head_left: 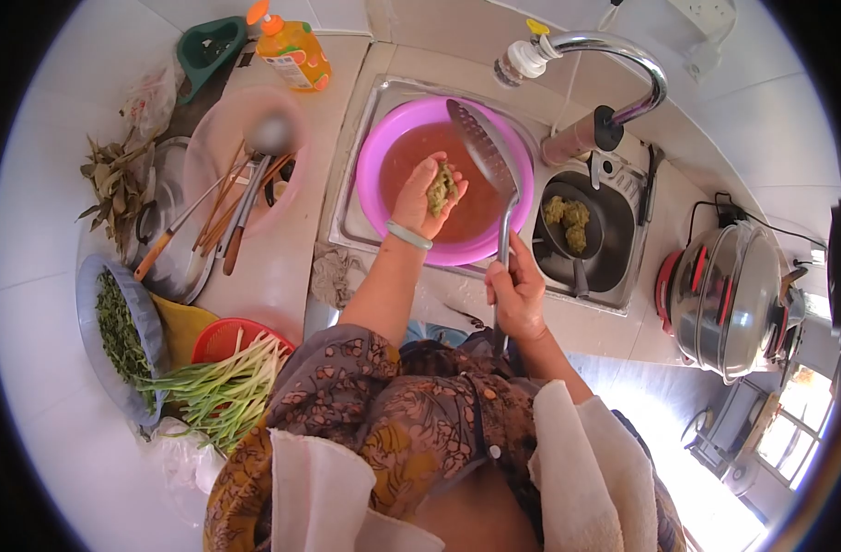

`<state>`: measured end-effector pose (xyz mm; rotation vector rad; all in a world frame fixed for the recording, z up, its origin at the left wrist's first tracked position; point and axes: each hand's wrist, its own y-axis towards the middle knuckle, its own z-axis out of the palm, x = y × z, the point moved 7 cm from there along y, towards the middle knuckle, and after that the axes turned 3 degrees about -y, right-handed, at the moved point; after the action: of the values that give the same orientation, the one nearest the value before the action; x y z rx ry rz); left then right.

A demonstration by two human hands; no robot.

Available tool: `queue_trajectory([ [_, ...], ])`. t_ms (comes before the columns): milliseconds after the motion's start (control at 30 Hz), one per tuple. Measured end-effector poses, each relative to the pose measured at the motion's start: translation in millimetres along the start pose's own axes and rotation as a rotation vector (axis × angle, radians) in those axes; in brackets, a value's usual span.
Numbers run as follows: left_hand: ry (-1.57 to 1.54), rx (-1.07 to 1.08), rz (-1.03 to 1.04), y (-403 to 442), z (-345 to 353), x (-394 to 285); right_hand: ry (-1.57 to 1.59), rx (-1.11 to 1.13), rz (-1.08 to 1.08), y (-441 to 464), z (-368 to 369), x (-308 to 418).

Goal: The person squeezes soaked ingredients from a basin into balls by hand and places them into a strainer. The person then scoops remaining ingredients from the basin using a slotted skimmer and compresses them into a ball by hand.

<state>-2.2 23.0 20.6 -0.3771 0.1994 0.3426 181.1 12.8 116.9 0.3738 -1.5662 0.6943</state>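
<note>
Right hand [517, 296] is closed round the handle of a metal skimmer [497, 166], long axis running near to far, perforated head at the far end, angled left over a pink basin [370, 175]; left hand [416, 198] is palm up, fingers curled round a green clump [441, 189] above brownish liquid [407, 152]. Skimmer is grey and shiny, its head broad; clump is lumpy and mottled. Basin stands in the left side of a steel sink [349, 224], pale counter [282, 239] to left, tiled wall [457, 23] beyond.
</note>
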Motion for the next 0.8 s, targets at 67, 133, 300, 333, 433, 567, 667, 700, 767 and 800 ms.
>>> queue_trajectory([
  [67,-0.017,-0.044,0.034,-3.6,-6.0,-6.8,-0.111,-0.051,0.012,7.3,-16.4,-14.3],
  [133,0.029,-0.126,0.058,-6.4,-14.6,-16.8,-0.182,-0.085,0.108,15.7,-31.9,-27.3],
  [300,0.011,-0.229,0.069,-4.4,-43.0,-30.4,-0.293,-0.185,0.183,44.0,-60.9,-74.9],
  [333,0.001,-0.236,0.062,-5.5,-41.9,-31.0,-0.363,-0.201,0.177,53.4,-63.1,-87.6],
  [433,-0.019,-0.248,0.019,-6.1,-47.1,-28.0,-0.550,-0.248,0.190,77.6,-67.3,-110.6],
  [567,-0.017,-0.266,-0.014,-7.5,-54.2,-20.2,-0.676,-0.272,0.257,89.3,-58.0,-132.1],
  [667,-0.006,-0.290,-0.043,-8.1,-53.5,-12.0,-0.360,-0.305,0.373,89.5,-46.2,-147.9],
  [700,-0.003,-0.290,-0.048,-8.2,-52.8,-10.9,-0.191,-0.316,0.429,88.5,-40.3,-150.4],
  [767,0.000,-0.295,-0.063,-11.3,-52.3,-9.3,-0.020,-0.285,0.449,91.3,-32.3,-147.3],
  [800,0.005,-0.295,-0.067,-13.6,-52.0,-9.5,0.064,-0.272,0.460,92.3,-29.3,-146.4],
])
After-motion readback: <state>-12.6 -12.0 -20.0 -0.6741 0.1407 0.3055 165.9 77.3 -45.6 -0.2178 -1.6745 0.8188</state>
